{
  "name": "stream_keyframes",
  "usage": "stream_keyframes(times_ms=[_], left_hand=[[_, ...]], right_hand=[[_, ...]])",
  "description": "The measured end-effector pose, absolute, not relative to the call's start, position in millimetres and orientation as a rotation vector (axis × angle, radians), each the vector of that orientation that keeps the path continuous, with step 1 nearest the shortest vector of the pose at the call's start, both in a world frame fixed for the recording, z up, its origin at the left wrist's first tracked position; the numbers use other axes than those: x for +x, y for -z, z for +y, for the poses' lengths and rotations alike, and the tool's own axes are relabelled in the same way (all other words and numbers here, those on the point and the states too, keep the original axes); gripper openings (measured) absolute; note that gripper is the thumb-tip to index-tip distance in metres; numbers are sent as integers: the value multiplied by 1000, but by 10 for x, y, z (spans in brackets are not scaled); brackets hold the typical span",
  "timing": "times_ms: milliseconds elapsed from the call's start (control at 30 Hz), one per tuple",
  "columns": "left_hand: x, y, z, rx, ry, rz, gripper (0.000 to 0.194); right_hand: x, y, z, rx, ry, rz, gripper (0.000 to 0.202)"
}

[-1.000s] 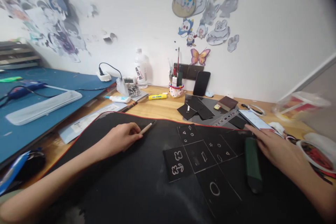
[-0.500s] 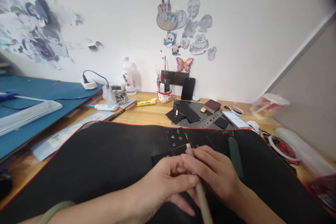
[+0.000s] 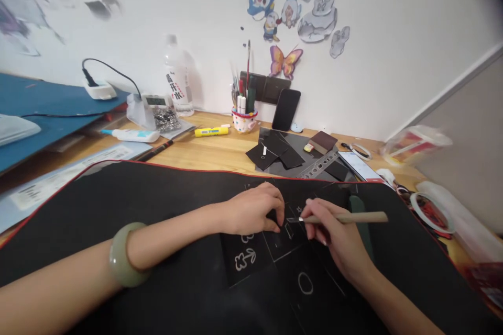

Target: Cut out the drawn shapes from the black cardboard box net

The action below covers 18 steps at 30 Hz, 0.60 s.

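Observation:
A craft knife (image 3: 363, 217) with a pale handle lies in the grip of my right hand (image 3: 336, 230). Its blade points left, close over a small drawn shape on the black paper (image 3: 294, 248). My left hand (image 3: 253, 209) rests on this paper with curled fingers, thumb and index finger bent down just left of the blade. Some of its fingertips are hidden behind the hand. White line drawings cover the paper: a flower (image 3: 244, 260) at lower left, a circle (image 3: 305, 283) nearer me and a small star. A green bangle (image 3: 128, 255) circles my left wrist.
Under the paper spreads a black mat (image 3: 173, 204) with a red edge. A dark green tool (image 3: 360, 220) lies behind my right hand. Farther back are black cards (image 3: 265, 157), a stencil ruler (image 3: 318, 165), a pen cup (image 3: 244, 121), phones, a yellow tube (image 3: 212, 131) and a bottle (image 3: 178, 78).
My hands were together around the knife handle; now they are apart. The left has moved onto the paper, and the knife has swung in my right hand to point left. The view has shifted downward.

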<state>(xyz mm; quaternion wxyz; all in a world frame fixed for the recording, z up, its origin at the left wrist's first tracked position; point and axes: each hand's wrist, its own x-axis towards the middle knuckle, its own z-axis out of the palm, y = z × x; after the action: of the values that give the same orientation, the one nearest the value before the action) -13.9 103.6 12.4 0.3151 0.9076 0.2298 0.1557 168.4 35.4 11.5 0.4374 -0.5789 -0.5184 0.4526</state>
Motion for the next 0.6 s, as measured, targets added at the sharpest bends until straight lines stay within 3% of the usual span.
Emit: stream_keyframes(times_ms=[233,600], left_hand=[[-205,-2,1130,2322,-421,619,10],[-203,-54,1072,2363,-388,642,20]], right_hand=[[1681,-121,346,-1604,-980,-1532,22],[1603,-57,318,-1689,-755,-1656,25]])
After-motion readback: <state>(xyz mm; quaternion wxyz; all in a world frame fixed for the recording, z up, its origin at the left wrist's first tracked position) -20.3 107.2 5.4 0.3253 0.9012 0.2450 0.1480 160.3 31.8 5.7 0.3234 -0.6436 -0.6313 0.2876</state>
